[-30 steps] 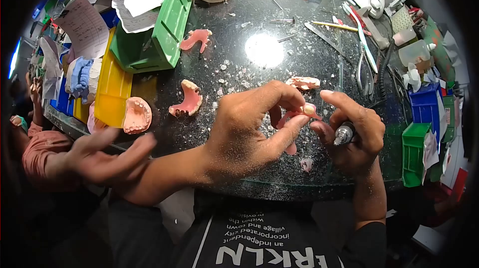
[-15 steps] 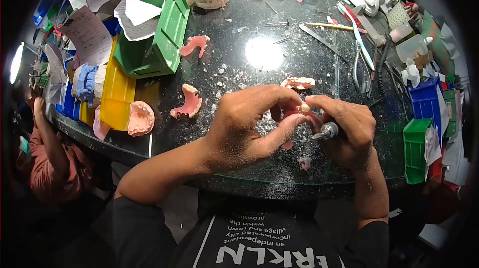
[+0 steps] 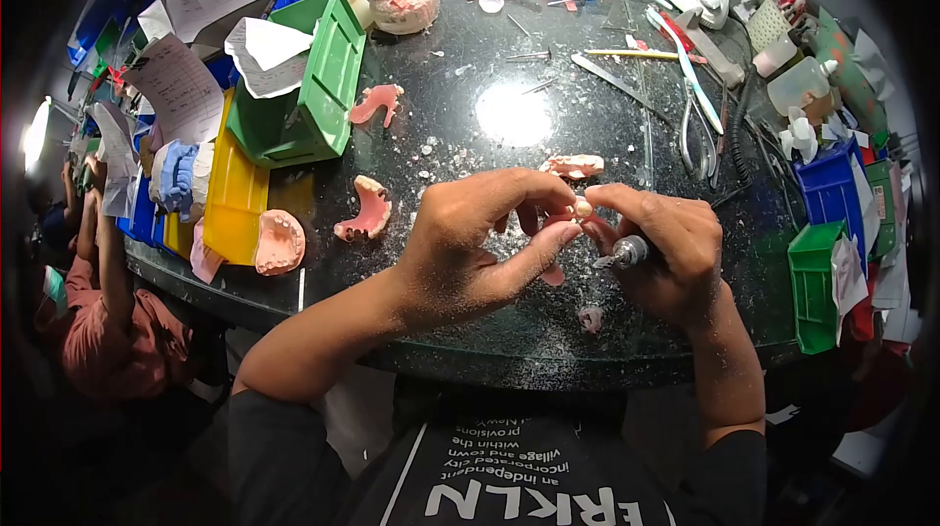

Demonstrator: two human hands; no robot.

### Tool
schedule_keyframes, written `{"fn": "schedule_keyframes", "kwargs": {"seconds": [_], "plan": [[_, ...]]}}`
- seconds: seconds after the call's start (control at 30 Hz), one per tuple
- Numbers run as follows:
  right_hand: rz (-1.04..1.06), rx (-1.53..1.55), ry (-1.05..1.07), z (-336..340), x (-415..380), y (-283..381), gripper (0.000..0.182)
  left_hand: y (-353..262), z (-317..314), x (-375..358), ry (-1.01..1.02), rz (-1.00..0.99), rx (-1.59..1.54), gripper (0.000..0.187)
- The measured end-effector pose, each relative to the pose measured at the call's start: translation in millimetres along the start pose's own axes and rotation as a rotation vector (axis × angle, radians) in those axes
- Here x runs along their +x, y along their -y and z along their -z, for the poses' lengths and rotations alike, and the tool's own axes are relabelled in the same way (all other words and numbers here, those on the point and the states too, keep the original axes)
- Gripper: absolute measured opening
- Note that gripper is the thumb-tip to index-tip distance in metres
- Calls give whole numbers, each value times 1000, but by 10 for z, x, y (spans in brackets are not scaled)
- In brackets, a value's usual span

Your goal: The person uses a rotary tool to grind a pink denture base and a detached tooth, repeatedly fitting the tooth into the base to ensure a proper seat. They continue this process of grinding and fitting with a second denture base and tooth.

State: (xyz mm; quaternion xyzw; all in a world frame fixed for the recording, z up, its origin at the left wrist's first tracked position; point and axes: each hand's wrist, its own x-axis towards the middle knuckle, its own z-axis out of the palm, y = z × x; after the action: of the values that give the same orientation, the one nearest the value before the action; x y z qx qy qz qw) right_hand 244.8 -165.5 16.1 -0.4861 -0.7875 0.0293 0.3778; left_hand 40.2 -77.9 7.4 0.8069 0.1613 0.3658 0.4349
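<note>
Between my fingertips is a small dental piece (image 3: 582, 208) with a pale tooth showing; most of it is hidden. My left hand (image 3: 480, 242) pinches it from the left. My right hand (image 3: 666, 247) touches its other side with thumb and finger and is also wrapped round a metal handpiece (image 3: 629, 251). Just behind the hands lies a denture with pale teeth (image 3: 574, 166). A small pinkish piece (image 3: 589, 318) rests on the dusty table in front of them.
On the black table (image 3: 441, 340) at left are a pink denture (image 3: 366, 208), a pink plate (image 3: 377, 105), a dental cast (image 3: 280, 242), and green (image 3: 328, 85) and yellow (image 3: 230, 203) bins. Pliers (image 3: 697, 139) and a toothbrush (image 3: 700, 90) lie right. Another person (image 3: 108, 330) is far left.
The view has shifted slightly, so the table items appear displaced. Both hands remain together at the small piece, with the handpiece still in my right hand.
</note>
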Motion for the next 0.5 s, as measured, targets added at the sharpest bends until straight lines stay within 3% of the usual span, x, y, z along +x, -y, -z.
{"fn": "schedule_keyframes", "kwargs": {"seconds": [0.23, 0.5], "plan": [[-14, 7, -94, -11, 19, 14, 26, -8, 37, -8, 31, 54, -20, 27], [-9, 9, -39, 15, -8, -5, 33, -6, 43, 6, 40, 92, -38, 27]]}}
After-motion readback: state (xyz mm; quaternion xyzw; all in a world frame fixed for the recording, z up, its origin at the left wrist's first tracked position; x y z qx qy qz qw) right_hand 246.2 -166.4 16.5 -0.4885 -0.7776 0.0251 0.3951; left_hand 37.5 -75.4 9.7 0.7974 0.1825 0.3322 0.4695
